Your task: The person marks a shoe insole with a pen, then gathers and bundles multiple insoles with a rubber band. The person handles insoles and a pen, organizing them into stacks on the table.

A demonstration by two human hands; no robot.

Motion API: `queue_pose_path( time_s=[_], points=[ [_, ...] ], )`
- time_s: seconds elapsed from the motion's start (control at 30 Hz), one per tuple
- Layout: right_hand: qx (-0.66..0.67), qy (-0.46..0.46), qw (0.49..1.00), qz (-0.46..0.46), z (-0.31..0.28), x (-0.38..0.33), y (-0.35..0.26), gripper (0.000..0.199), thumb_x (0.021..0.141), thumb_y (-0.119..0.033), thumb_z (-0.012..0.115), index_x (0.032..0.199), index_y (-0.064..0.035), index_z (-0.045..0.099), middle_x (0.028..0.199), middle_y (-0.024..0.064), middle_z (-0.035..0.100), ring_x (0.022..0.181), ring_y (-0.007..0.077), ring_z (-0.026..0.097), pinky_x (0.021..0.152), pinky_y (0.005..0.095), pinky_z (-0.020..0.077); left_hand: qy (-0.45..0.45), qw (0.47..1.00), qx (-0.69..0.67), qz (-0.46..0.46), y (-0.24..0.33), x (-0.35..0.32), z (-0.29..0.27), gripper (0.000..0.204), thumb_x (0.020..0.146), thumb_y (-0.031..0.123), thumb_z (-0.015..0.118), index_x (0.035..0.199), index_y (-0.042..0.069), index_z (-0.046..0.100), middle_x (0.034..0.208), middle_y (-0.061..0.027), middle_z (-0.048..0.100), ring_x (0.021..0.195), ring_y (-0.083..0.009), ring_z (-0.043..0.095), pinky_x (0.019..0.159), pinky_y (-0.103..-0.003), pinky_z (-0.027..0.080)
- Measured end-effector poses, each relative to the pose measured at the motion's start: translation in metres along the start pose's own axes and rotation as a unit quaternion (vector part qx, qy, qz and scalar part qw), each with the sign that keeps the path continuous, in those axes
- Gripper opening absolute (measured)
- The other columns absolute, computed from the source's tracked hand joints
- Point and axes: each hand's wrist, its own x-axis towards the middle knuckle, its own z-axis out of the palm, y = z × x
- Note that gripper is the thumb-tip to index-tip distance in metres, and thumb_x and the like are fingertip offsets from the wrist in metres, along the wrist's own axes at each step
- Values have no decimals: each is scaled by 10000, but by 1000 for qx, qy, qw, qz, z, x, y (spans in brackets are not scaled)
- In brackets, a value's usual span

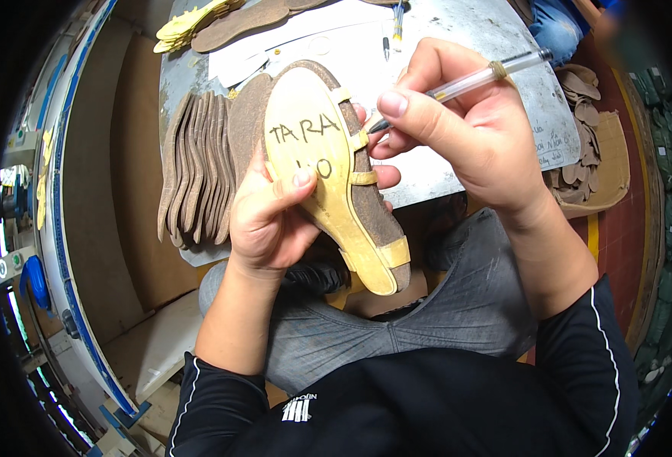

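My left hand [271, 225] is closed around a brown insole [384, 215] with a yellow sole-shaped template [294, 148] lying on it, thumb pressing on the template's face. Dark handwriting marks the template, and yellow tabs fold out from its right side across the brown edge. In my right hand [477, 126] a clear-barrelled pen [465, 84] is pinched between thumb and fingers. Its dark tip touches or nearly touches a tab on the right edge of the insole. Fingers of my left hand show behind the insole on that side.
Several brown insoles [195, 164] stand stacked at the left of the grey table [419, 190]. Yellow templates [195, 23], more brown soles [244, 23] and a black pen [386, 49] lie farther back. A cardboard box [614, 156] beside brown pieces and another person's jeans-clad leg [557, 34] are at right.
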Motion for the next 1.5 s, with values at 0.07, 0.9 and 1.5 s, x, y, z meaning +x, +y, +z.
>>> queue_pose_path(
  time_s=[0.07, 0.9, 1.5],
  points=[
    [-29, -12, 999, -17, 2, -1, 0, 183, 1121, -139, 808, 1057, -8, 698, 920, 82, 795, 867, 120, 807, 805, 268, 663, -17, 1000, -25, -4, 1, 2, -1, 756, 1126, 137, 692, 1763, -41, 324, 1582, -334, 627, 1390, -532, 720, 1097, -785, 620],
    [-191, 1, 976, -108, 3, 0, 15, 97, 1065, -3, 826, 1031, 53, 754, 911, 89, 798, 826, 118, 792, 734, 269, 653, 83, 996, -41, 19, -8, 3, 5, 762, 1127, 71, 664, 1787, -40, 299, 1672, -271, 581, 1511, -451, 637, 1228, -724, 560],
    [-164, -19, 980, -110, 4, 0, 17, 100, 1099, -22, 801, 1066, 52, 743, 934, 93, 790, 838, 117, 785, 757, 271, 666, 77, 996, -44, 10, -6, 1, 3, 741, 1141, 107, 663, 1789, 9, 318, 1676, -270, 577, 1496, -516, 632, 1197, -791, 549]
  ],
)
